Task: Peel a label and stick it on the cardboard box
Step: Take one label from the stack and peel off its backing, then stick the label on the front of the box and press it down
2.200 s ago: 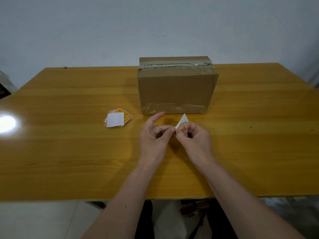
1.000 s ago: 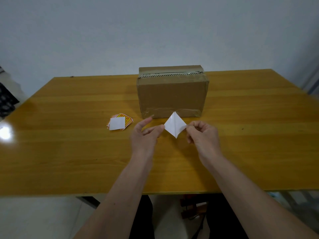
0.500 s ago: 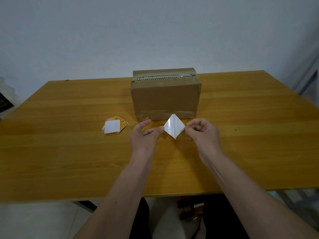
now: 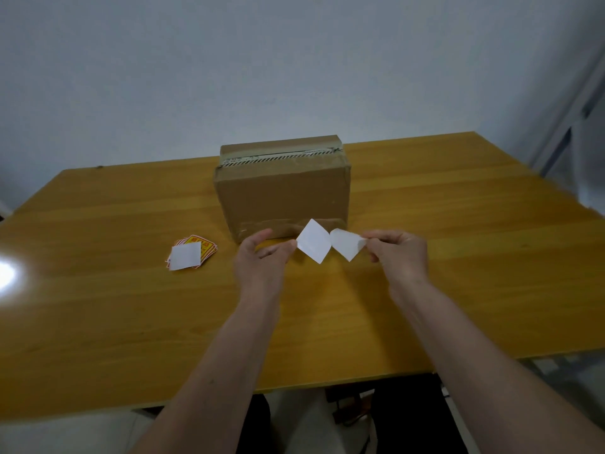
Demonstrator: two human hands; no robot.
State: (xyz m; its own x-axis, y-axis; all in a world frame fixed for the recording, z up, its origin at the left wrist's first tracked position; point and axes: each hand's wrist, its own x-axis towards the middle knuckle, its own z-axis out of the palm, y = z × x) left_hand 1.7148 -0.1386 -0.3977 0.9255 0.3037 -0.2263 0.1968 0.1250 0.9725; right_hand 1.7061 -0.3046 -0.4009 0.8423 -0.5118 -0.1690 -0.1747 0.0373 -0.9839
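A brown cardboard box point(image 4: 283, 188) taped along its top stands at the table's middle back. Just in front of it I hold two white squares in the air, touching at one corner. My left hand point(image 4: 262, 260) pinches the left square point(image 4: 313, 241) by its left corner. My right hand point(image 4: 397, 253) pinches the right square point(image 4: 347, 244), which curls a little. I cannot tell which square is the label and which is the backing; only white sides show.
A small pile of red-and-yellow labels point(image 4: 193, 253) with a white sheet on top lies on the wooden table point(image 4: 458, 244), left of my hands. A bright glare spot sits at the table's left edge. Metal framing stands at the far right.
The single white diamond held between my hands has come apart into two squares as my right hand pulled to the right. My left hand stayed in place.
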